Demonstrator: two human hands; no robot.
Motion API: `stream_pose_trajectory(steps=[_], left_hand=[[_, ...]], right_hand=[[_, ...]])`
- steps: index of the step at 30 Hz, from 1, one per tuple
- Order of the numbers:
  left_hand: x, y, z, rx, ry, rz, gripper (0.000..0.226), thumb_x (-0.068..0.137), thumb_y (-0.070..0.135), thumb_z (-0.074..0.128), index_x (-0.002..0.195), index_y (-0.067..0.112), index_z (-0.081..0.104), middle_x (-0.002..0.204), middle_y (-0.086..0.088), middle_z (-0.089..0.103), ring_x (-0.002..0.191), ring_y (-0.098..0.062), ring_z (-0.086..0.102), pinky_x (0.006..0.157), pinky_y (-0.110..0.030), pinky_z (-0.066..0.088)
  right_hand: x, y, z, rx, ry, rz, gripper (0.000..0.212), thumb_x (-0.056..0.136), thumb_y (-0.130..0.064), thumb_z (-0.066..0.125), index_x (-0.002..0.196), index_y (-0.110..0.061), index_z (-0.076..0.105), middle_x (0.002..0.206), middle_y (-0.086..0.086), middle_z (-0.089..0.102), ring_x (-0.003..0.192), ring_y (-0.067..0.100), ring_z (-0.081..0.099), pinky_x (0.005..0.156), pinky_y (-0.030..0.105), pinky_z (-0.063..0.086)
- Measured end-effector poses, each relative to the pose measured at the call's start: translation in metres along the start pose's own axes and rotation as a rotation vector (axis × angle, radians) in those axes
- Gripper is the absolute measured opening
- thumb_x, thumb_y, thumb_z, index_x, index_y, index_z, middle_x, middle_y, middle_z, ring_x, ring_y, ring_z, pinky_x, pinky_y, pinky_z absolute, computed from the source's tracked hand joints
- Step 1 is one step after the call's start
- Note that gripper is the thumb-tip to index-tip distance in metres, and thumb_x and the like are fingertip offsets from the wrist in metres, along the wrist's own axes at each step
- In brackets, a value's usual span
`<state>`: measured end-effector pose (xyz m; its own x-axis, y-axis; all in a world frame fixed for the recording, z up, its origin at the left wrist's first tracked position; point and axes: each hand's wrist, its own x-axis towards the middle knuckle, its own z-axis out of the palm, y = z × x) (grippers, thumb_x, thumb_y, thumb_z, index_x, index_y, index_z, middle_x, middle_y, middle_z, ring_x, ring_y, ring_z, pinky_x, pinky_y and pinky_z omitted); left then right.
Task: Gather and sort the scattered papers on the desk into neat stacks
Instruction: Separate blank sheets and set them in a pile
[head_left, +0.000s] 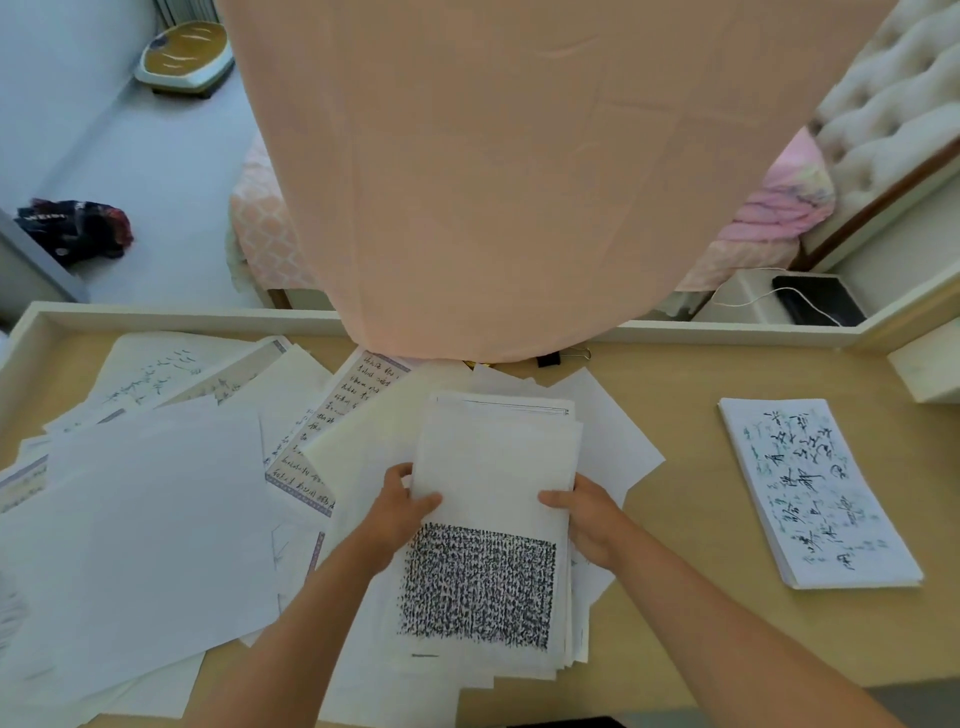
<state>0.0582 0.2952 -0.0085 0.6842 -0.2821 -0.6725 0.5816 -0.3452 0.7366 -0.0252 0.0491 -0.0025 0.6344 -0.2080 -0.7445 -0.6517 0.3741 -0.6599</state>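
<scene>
White sheaf (493, 467) of papers is held at both sides. The left grip (402, 501) curls round its left edge with the thumb on top, and the right grip (584, 512) closes on the right edge the same way. Its top page bears a dense black text block. It sits near the counter's (696, 415) front edge, over loose papers (145, 519) spreading leftward. A neat stack (815, 493) lies well apart, toward the right edge.

I saw bare tabletop (685, 519) open between the middle pile (493, 457) and the right-hand stack (815, 493). Loose sheets (145, 519) blocked the whole left side, a hanging pink cloth (519, 182) crowded the far middle, and a raised rim (182, 314) closed the back edge.
</scene>
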Motion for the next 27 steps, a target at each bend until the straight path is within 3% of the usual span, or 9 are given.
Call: stream_pose_trajectory(steps=[2, 4, 6, 9, 11, 14, 17, 22, 27], left_hand=[[0.001, 0.002, 0.015, 0.107, -0.001, 0.01, 0.048, 0.098, 0.009, 0.055, 0.143, 0.012, 0.037, 0.133, -0.009, 0.056, 0.107, -0.021, 0.058, 0.092, -0.034, 0.049], [0.004, 0.001, 0.027, 0.22, 0.001, 0.0, 0.051, 0.1, 0.01, 0.05, 0.148, 0.007, 0.033, 0.147, -0.009, 0.045, 0.128, -0.026, 0.048, 0.109, -0.038, 0.039], [0.007, -0.002, 0.03, 0.312, 0.028, 0.008, 0.053, 0.1, 0.013, 0.05, 0.15, 0.008, 0.032, 0.151, -0.009, 0.041, 0.134, -0.027, 0.043, 0.113, -0.039, 0.035], [0.008, -0.012, 0.018, 0.683, 0.304, 0.138, 0.049, 0.093, 0.013, 0.057, 0.141, 0.015, 0.046, 0.142, -0.01, 0.049, 0.128, -0.029, 0.045, 0.106, -0.041, 0.039], [0.002, -0.021, 0.004, 0.856, 0.54, 0.089, 0.063, 0.089, 0.022, 0.065, 0.145, 0.019, 0.038, 0.152, -0.01, 0.035, 0.138, -0.033, 0.031, 0.108, -0.048, 0.035], [-0.008, -0.025, -0.01, 0.752, 0.561, -0.177, 0.099, 0.076, 0.044, 0.078, 0.151, 0.02, 0.018, 0.158, -0.01, 0.017, 0.144, -0.034, 0.017, 0.106, -0.057, 0.035], [-0.01, -0.033, -0.016, 0.66, 0.591, -0.273, 0.109, 0.066, 0.041, 0.087, 0.147, 0.016, 0.019, 0.147, -0.014, 0.024, 0.135, -0.036, 0.026, 0.097, -0.056, 0.041], [-0.013, -0.034, -0.024, 0.291, 0.537, -0.185, 0.052, 0.079, 0.022, 0.079, 0.122, 0.006, 0.053, 0.119, -0.013, 0.064, 0.091, -0.027, 0.06, 0.08, -0.037, 0.051], [-0.031, -0.02, -0.038, 0.08, 0.426, -0.055, 0.023, 0.084, 0.019, 0.077, 0.103, 0.011, 0.069, 0.102, -0.01, 0.074, 0.081, -0.023, 0.07, 0.075, -0.038, 0.058]], right_hand=[[-0.002, 0.005, -0.005, -0.077, 0.014, 0.077, 0.034, 0.092, -0.003, 0.064, 0.124, -0.014, 0.059, 0.117, 0.009, 0.069, 0.102, 0.027, 0.066, 0.074, 0.039, 0.056], [0.001, 0.01, -0.012, -0.211, 0.077, 0.114, 0.039, 0.09, -0.001, 0.066, 0.126, -0.014, 0.055, 0.116, 0.009, 0.066, 0.098, 0.026, 0.064, 0.069, 0.037, 0.055], [0.007, 0.011, -0.02, -0.271, 0.162, 0.076, 0.039, 0.088, 0.004, 0.065, 0.123, -0.011, 0.058, 0.11, 0.008, 0.066, 0.091, 0.023, 0.064, 0.066, 0.033, 0.053], [0.015, 0.003, -0.031, -0.298, 0.275, 0.012, 0.031, 0.088, 0.002, 0.066, 0.117, -0.011, 0.065, 0.107, 0.008, 0.067, 0.092, 0.025, 0.064, 0.077, 0.036, 0.055], [0.022, 0.0, -0.034, -0.315, 0.297, -0.022, 0.029, 0.088, 0.0, 0.065, 0.115, -0.012, 0.066, 0.109, 0.009, 0.068, 0.094, 0.026, 0.064, 0.084, 0.038, 0.055], [0.029, 0.001, -0.031, -0.383, 0.315, -0.072, 0.032, 0.089, 0.001, 0.059, 0.119, -0.011, 0.062, 0.111, 0.008, 0.067, 0.095, 0.025, 0.062, 0.08, 0.033, 0.052], [0.035, 0.005, -0.023, -0.445, 0.296, -0.099, 0.036, 0.089, 0.0, 0.055, 0.123, -0.011, 0.058, 0.113, 0.008, 0.065, 0.094, 0.023, 0.06, 0.066, 0.027, 0.047], [0.041, 0.007, -0.015, -0.494, 0.279, -0.093, 0.034, 0.09, 0.001, 0.054, 0.121, -0.012, 0.058, 0.104, 0.005, 0.062, 0.091, 0.023, 0.058, 0.073, 0.029, 0.047], [0.04, 0.001, -0.017, -0.535, 0.253, -0.126, 0.034, 0.09, -0.001, 0.055, 0.122, -0.013, 0.056, 0.106, 0.005, 0.062, 0.092, 0.024, 0.059, 0.077, 0.032, 0.048]])
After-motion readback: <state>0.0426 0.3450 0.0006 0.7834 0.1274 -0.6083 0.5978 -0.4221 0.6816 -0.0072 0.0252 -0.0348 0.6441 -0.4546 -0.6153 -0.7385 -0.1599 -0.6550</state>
